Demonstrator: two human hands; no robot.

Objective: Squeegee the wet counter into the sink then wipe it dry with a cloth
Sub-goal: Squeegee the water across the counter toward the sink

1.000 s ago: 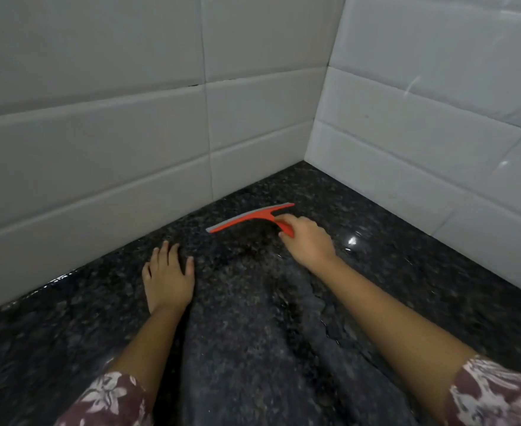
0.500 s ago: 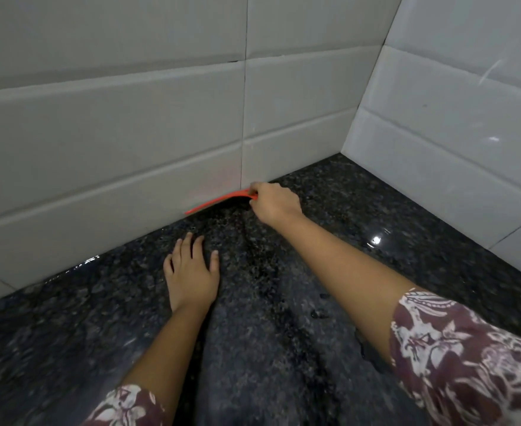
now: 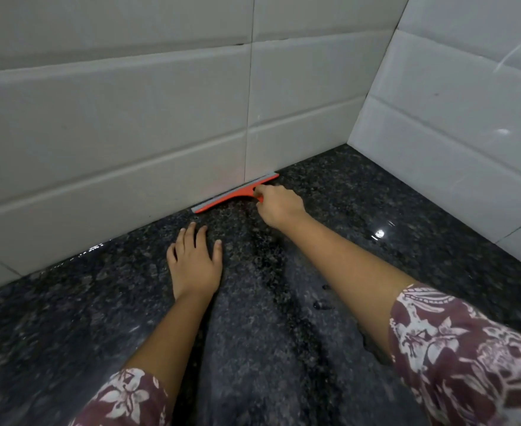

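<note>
An orange squeegee (image 3: 234, 193) with a grey rubber blade lies along the foot of the back tiled wall, blade against the tiles. My right hand (image 3: 280, 206) grips its short orange handle. My left hand (image 3: 195, 262) rests flat on the dark speckled granite counter (image 3: 99, 302), fingers spread, a little in front of the squeegee's left end. Wet streaks and a few droplets (image 3: 320, 304) run down the counter between my arms. No sink and no cloth are in view.
White tiled walls (image 3: 130, 118) meet in a corner at the back right, with the side wall (image 3: 452, 133) closing the counter on the right. A light glint (image 3: 379, 233) shines on the wet stone near that side wall.
My right hand has carried the squeegee from mid-counter back to the foot of the rear wall, and its blade now shows fully there. My left hand has stayed flat on the counter.
</note>
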